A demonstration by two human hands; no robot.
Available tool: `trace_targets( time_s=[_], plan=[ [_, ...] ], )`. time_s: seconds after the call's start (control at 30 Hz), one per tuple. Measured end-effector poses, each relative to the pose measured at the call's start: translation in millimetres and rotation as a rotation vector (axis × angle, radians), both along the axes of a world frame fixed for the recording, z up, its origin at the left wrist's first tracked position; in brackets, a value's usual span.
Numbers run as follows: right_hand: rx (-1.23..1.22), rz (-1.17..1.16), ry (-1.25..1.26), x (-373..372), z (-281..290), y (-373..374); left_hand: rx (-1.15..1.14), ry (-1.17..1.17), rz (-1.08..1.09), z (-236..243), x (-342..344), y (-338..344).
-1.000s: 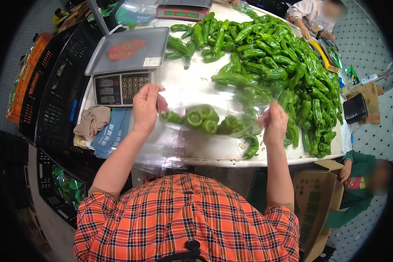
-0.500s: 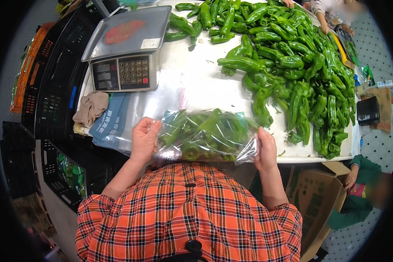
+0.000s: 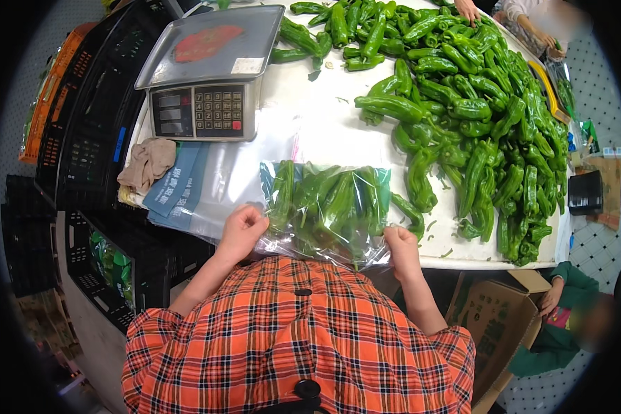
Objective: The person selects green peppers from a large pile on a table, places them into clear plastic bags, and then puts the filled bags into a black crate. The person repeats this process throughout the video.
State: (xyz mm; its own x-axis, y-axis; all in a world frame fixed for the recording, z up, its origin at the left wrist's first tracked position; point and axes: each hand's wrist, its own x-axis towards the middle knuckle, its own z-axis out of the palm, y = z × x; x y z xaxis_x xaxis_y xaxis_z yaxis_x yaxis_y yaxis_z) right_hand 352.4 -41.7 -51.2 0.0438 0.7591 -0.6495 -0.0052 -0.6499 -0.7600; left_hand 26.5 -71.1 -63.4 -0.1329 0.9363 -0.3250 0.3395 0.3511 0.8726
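A clear plastic bag of long green peppers (image 3: 328, 207) lies at the table's front edge, its open-looking side toward my body. My left hand (image 3: 245, 228) is closed on its near left corner, and my right hand (image 3: 401, 245) pinches its near right corner. Just beside my left hand lies a stack of printed blue and clear bags (image 3: 169, 196), with a crumpled beige cloth (image 3: 148, 162) on it. A large heap of loose green peppers (image 3: 490, 138) covers the right and back of the table.
A digital scale (image 3: 203, 110) with a steel pan stands back left, beside black crates (image 3: 76, 124) and an orange crate (image 3: 52, 90). At back right a person (image 3: 524, 24) works near a yellow scale (image 3: 545, 90). Another person in green (image 3: 559, 352) holds a cardboard box (image 3: 490, 317).
The bag came down toward me, then lay flatter, its peppers now pointing away from me. Both my hands lowered and moved slightly closer together, keeping their grip. A hand at the back reached into the heap.
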Motion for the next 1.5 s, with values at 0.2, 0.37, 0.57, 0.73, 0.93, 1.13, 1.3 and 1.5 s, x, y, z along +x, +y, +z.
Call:
trace_targets(
  time_s=[0.2, 0.37, 0.57, 0.73, 0.93, 1.13, 1.3, 1.5],
  plan=[
    [0.484, 0.220, -0.558, -1, -8, 10, 0.557, 0.732, -0.369, 35, 10, 22],
    [0.432, 0.393, -0.587, 0, -1, 20, 0.465, 0.826, -0.859, 16, -10, 33],
    [0.242, 0.312, -0.175, 8, -24, 29, 0.498, 0.820, -0.834, 15, -4, 60],
    [0.046, 0.189, 0.136, 11, -14, 57, 0.459, 0.475, -0.818, 28, -7, 87],
    [0.060, 0.287, 0.448, 24, 24, 94, 0.227, -0.431, -0.385, 76, 16, 101],
    [0.130, 0.333, 0.604, 3, 40, 74, 0.045, -1.045, 0.002, 88, 2, 75],
    [0.183, 0.578, 0.190, -23, 62, 54, -0.147, -1.370, 0.185, 71, -13, 28],
    [0.297, 0.567, 0.182, -61, 56, 37, -0.109, -1.421, 0.218, 63, -32, -14]
  ],
)
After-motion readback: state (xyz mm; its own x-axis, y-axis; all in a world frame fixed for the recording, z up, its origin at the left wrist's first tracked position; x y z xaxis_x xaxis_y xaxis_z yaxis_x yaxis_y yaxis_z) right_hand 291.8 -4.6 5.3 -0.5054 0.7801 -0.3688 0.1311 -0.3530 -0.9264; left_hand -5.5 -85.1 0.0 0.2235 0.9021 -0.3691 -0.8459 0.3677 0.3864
